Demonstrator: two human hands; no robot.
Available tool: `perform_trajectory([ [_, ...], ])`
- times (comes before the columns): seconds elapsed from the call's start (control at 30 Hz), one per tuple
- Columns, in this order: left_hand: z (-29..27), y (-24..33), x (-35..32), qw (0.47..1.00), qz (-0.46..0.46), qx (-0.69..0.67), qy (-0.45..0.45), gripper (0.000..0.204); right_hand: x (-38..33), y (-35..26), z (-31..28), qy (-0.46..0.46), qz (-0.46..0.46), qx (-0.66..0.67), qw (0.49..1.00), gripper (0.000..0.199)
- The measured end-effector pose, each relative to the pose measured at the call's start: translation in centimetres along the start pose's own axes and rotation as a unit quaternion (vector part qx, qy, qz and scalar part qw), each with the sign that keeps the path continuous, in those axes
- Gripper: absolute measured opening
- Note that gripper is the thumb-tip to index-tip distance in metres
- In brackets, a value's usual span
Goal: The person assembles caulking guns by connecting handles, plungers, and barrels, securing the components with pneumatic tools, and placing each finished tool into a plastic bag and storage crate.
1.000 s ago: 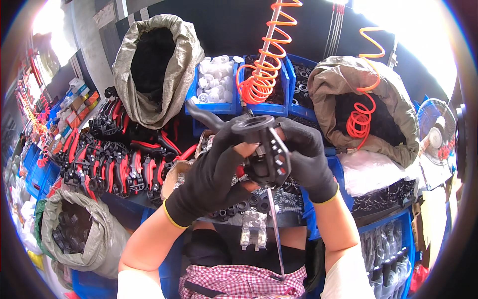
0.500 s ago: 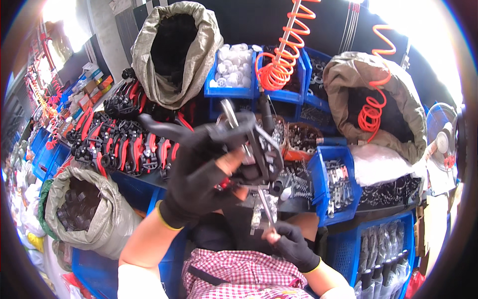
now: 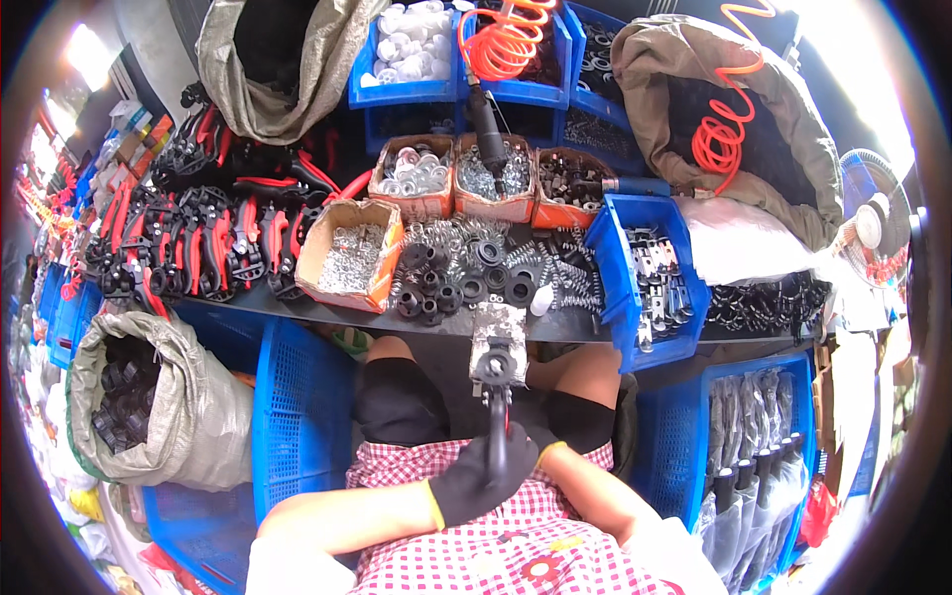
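Observation:
My left hand (image 3: 483, 484), in a black fingerless glove, is closed round the curved black handle of a black-and-red hand tool (image 3: 498, 436). The tool points away from me, above my lap. Its round black end (image 3: 495, 366) is at the front of a worn metal fixture (image 3: 501, 327) on the bench edge. My right hand (image 3: 541, 442), gloved too, is beside the handle, mostly hidden behind the left hand and the tool. Its fingers do not show. Just beyond the fixture lie black plastic rings (image 3: 431, 283) and loose springs (image 3: 570, 273).
Cardboard boxes of small metal parts (image 3: 352, 260) line the bench. A blue bin (image 3: 607, 288) of metal pieces stands right. Black-and-red tools (image 3: 188, 248) are heaped left. A black air screwdriver (image 3: 486, 129) hangs from an orange coiled hose (image 3: 506, 45). Sacks and blue crates (image 3: 307, 397) flank me.
My left hand came down from above the bench to my lap, bringing the tool to the fixture. My right hand moved in beside it; the metal rod it held no longer shows. The view tilted down.

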State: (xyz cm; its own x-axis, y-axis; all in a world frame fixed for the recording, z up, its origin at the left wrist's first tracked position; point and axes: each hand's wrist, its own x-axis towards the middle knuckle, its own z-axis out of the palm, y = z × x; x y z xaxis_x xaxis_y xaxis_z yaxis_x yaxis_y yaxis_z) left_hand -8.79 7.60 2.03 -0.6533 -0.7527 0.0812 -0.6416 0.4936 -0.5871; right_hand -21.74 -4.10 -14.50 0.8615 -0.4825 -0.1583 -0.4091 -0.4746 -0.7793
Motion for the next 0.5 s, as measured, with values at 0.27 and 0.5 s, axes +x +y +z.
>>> perform_trajectory([
  [0.27,5.2,2.3,0.0,0.993,-0.085,-0.055,0.061,0.005,2.7,-10.5,-21.7,-0.073,-0.018,-0.054,0.996,0.019],
  [0.5,6.0,-2.1,-1.0,0.846,-0.016,-0.521,-0.115,0.02,19.1,-10.1,-25.0,-0.019,-0.033,-0.398,0.917,0.021],
])
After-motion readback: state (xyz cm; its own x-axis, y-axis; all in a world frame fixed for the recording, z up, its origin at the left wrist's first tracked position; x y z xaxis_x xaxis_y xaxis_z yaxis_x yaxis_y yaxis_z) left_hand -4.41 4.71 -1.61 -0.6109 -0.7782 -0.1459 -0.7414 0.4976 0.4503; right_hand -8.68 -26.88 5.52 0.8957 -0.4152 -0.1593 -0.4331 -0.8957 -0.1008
